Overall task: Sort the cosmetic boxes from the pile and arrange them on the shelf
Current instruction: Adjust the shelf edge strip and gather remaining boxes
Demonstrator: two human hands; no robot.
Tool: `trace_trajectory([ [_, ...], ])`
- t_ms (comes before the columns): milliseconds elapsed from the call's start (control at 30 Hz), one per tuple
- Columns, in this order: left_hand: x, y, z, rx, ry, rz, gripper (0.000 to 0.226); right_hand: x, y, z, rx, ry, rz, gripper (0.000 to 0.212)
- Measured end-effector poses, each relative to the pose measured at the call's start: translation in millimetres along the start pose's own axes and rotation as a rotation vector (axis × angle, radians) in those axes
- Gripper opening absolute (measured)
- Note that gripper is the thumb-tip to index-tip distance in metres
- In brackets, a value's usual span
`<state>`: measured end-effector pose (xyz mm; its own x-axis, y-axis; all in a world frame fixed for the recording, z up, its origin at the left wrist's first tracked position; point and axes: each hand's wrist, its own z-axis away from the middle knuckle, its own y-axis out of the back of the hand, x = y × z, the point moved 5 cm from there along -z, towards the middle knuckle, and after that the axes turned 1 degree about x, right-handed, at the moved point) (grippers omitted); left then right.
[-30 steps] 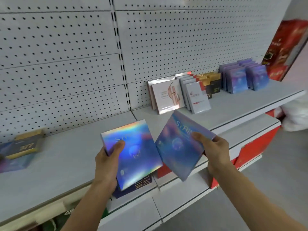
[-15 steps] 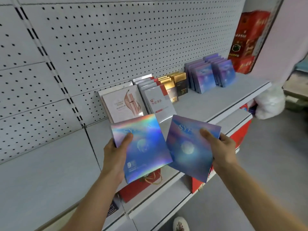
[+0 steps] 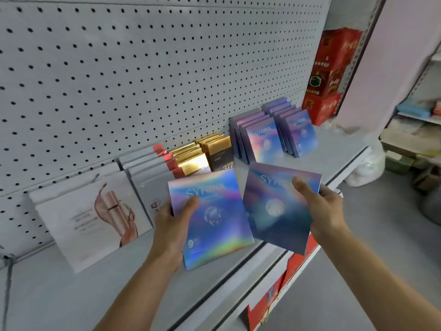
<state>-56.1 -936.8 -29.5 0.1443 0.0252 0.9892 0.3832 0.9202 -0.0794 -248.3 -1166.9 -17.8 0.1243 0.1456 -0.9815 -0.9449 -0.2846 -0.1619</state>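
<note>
Bare shelf lies in front of the iridescent box rows; gold boxes crowd their left side, and the pegboard closes the back.

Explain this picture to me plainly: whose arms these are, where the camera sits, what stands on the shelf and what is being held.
There is no machine here. A person wears a camera on the head, looking forward and down, so the two bare arms are their own.

The left hand grips one shiny blue holographic box, thumb on its front. The right hand grips a second, darker box the same way.

On the grey shelf, leaning back toward the pegboard, stand sorted rows: white boxes on the left, then white and red ones, gold and black boxes, and matching blue boxes farthest right.
</note>
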Motion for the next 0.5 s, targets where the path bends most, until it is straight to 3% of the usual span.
trace_trajectory([
  [167, -1, -42, -34, 0.055, 0.004, -0.022, 0.025, 2, -8, -78, -0.043, -0.01, 0.016, 0.026],
  [300, -2, -68, -54, 0.075, 0.002, -0.005, 0.007, 10, -16, -138, -0.128, -0.006, 0.108, 0.03],
  [500, -10, -123, -76, 0.175, 0.0, 0.023, 0.002, 13, -32, -233, -0.339, 0.017, 0.26, 0.022],
])
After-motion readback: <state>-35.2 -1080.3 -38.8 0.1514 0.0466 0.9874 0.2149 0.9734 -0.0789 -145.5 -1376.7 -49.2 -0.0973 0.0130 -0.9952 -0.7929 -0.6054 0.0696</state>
